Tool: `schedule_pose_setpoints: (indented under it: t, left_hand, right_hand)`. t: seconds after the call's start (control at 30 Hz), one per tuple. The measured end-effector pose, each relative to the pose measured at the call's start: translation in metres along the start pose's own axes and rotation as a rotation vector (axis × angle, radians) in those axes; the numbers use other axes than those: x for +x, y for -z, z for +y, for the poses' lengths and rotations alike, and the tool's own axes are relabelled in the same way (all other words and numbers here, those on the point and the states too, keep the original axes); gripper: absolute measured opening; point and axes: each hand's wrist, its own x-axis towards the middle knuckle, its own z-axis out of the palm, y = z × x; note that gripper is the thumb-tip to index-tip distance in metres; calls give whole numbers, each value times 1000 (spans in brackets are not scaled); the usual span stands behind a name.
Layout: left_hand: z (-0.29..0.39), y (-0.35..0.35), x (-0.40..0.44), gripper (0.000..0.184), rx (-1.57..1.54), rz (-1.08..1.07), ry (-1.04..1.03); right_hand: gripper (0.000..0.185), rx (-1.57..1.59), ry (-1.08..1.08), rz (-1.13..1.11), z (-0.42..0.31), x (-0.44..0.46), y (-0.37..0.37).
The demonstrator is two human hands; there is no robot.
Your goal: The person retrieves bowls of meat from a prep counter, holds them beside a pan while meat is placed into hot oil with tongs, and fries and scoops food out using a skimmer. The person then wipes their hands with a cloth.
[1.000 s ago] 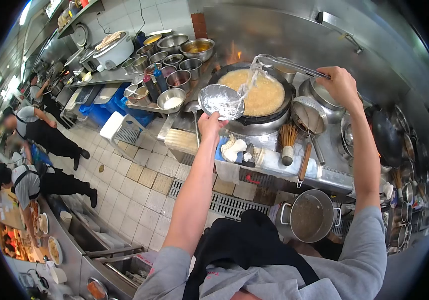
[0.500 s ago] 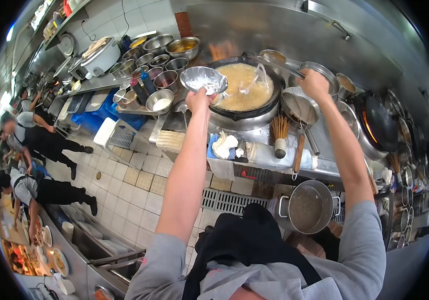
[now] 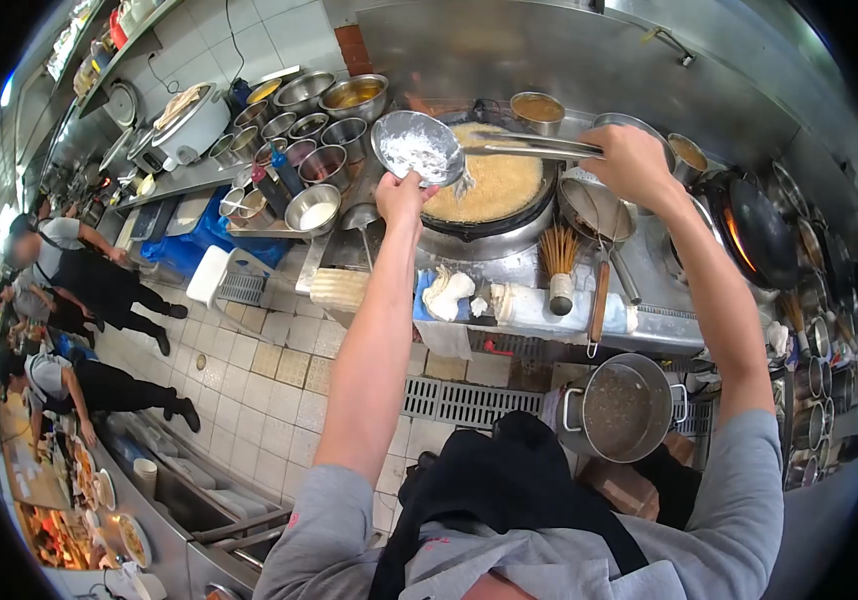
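Note:
My left hand (image 3: 404,200) grips the rim of a metal bowl (image 3: 397,125), tilted beside the wok. White powder coats the inside of the bowl, and something whitish hangs at its right edge; I cannot make out what. My right hand (image 3: 637,165) is closed around the handle end of long metal tongs (image 3: 539,147), which reach left across the wok to the bowl. Below the tongs is a large wok (image 3: 469,230) of bubbling yellowish oil (image 3: 499,190). The tongs' tips are partly lost against the bowl's edge.
Right of the wok sits a strainer (image 3: 571,205) on a pot, with a bamboo brush (image 3: 559,260) in front. Several metal bowls (image 3: 354,97) stand at left, a dark wok (image 3: 761,235) at right. A large pot (image 3: 632,410) stands below. Co-workers (image 3: 89,265) are at far left.
The tongs have swung left from over the oil to the bowl, which now faces me more. A whitish piece previously hung from the tongs over the oil.

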Motion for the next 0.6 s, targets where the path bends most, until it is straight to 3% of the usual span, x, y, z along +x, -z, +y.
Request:
schedule_pose_setpoints:
  t: [0.23,0.6]
  left_hand:
    - [-17,16,-14,15,-58,-36,11]
    - [-19,67,-18,13,-68,200,42]
  right_hand:
    - [27,-100,127,-37,-22,33,-23]
    - [29,80,-110,156,-32,79,-16]
